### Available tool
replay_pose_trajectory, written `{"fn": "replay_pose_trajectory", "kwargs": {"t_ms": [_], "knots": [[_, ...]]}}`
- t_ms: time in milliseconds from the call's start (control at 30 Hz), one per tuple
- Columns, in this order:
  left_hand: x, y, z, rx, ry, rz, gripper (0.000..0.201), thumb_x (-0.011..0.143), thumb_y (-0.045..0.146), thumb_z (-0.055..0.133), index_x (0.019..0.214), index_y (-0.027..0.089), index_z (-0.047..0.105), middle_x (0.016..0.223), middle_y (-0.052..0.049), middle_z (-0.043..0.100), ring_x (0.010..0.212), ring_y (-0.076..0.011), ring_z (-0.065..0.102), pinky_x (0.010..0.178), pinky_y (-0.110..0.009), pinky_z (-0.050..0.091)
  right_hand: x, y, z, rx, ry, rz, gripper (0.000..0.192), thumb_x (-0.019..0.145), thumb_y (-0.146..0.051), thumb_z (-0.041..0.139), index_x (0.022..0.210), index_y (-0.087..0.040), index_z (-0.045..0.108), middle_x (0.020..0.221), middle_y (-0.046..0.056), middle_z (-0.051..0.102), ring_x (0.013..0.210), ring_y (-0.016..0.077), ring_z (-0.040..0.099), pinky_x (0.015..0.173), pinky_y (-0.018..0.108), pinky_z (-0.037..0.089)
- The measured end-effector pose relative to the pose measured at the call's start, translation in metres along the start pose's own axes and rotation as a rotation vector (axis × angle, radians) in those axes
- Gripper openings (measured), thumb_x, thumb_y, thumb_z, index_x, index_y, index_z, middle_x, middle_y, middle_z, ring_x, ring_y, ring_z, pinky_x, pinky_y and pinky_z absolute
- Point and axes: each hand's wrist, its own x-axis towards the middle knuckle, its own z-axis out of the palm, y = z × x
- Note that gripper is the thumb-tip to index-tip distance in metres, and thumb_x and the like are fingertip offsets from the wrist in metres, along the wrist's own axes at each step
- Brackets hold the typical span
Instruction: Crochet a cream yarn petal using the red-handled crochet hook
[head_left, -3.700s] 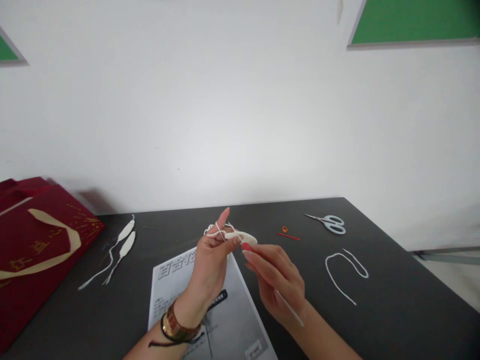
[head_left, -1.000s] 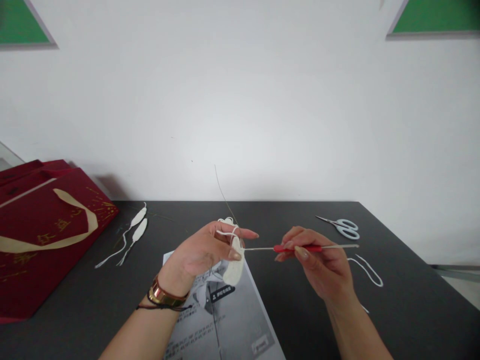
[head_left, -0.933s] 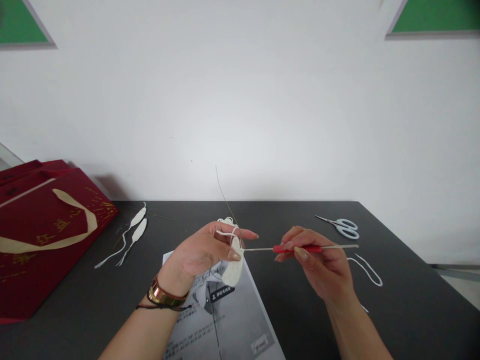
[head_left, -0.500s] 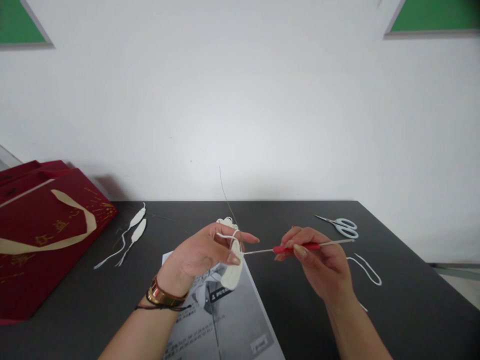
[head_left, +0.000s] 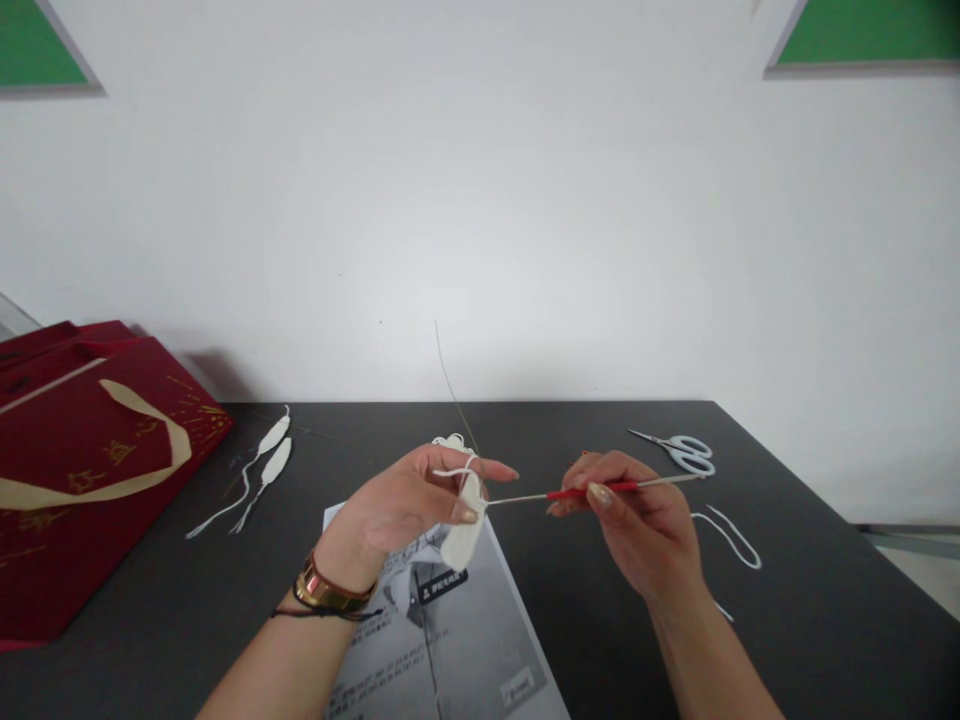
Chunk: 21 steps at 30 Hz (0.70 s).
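Observation:
Between the thumb and fingers of my left hand (head_left: 420, 495) is a small white crochet piece (head_left: 461, 540), its lower end hanging over a printed sheet. White yarn (head_left: 454, 470) loops over the left index finger, which points to the right. A thin wire (head_left: 452, 385) sticks up from the piece. My right hand (head_left: 637, 520) grips a crochet hook (head_left: 559, 494) by its red handle, holding it nearly level. The hook's metal tip meets the edge of the white piece by the left thumb; the exact stitch is too small to make out.
The printed sheet (head_left: 480, 640) lies on the dark table (head_left: 810, 620). Scissors (head_left: 686, 455) and a loose piece of white yarn (head_left: 739, 545) are at the right. Two finished-looking white crochet pieces (head_left: 276, 462) with tails lie at the left, beside a red gift bag (head_left: 90, 530).
The red handle has turned slightly in my right hand, and the white piece has tilted a little. Both hands stay in almost the same place.

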Motion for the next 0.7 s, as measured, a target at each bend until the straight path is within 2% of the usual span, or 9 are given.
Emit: {"fn": "replay_pose_trajectory", "kwargs": {"t_ms": [200,333,433,533,700], "knots": [[0.002,0.001,-0.001,-0.050,-0.012,-0.036,0.045,0.054,0.014,0.080,0.099,0.013,0.074,0.066,-0.004,0.060,0.057,-0.0103,0.049,0.054,-0.023,0.037,0.000,0.000,-0.002,0.008,-0.018,0.020,0.010,0.084,-0.023,0.061,0.081,-0.018,0.069,0.078,0.005,0.063,0.073,0.0176,0.062,0.063,0.031,0.056],[0.002,0.001,-0.002,-0.028,0.015,-0.035,0.043,0.052,0.015,0.081,0.095,0.014,0.075,0.065,-0.004,0.061,0.057,-0.0108,0.050,0.054,-0.024,0.037,0.002,-0.002,0.000,0.043,0.004,0.021,0.009,0.081,-0.023,0.065,0.077,-0.018,0.070,0.075,0.005,0.064,0.067,0.0167,0.063,0.060,0.030,0.057],[0.000,0.002,0.000,0.036,0.007,-0.015,0.042,0.057,0.017,0.080,0.099,0.015,0.074,0.067,-0.003,0.059,0.057,-0.0106,0.049,0.054,-0.024,0.038,0.003,-0.003,0.002,0.117,0.047,0.091,0.008,0.080,-0.023,0.067,0.075,-0.017,0.070,0.072,0.003,0.066,0.062,0.0146,0.065,0.059,0.027,0.057],[-0.001,0.001,0.004,0.119,0.059,0.052,0.041,0.062,0.018,0.079,0.103,0.017,0.073,0.070,-0.003,0.059,0.059,-0.0101,0.049,0.056,-0.023,0.037,0.005,0.000,0.004,0.252,0.092,0.242,0.011,0.081,-0.025,0.066,0.076,-0.016,0.069,0.064,0.002,0.067,0.053,0.0116,0.064,0.055,0.023,0.057],[0.008,-0.009,0.015,0.239,0.211,0.267,0.035,0.069,0.021,0.076,0.104,0.022,0.073,0.081,-0.004,0.064,0.075,-0.0133,0.054,0.069,-0.025,0.041,0.009,0.013,0.011,0.487,0.209,0.420,0.014,0.076,-0.028,0.071,0.080,-0.014,0.068,0.057,0.000,0.066,0.046,0.0077,0.058,0.048,0.019,0.058]]}}
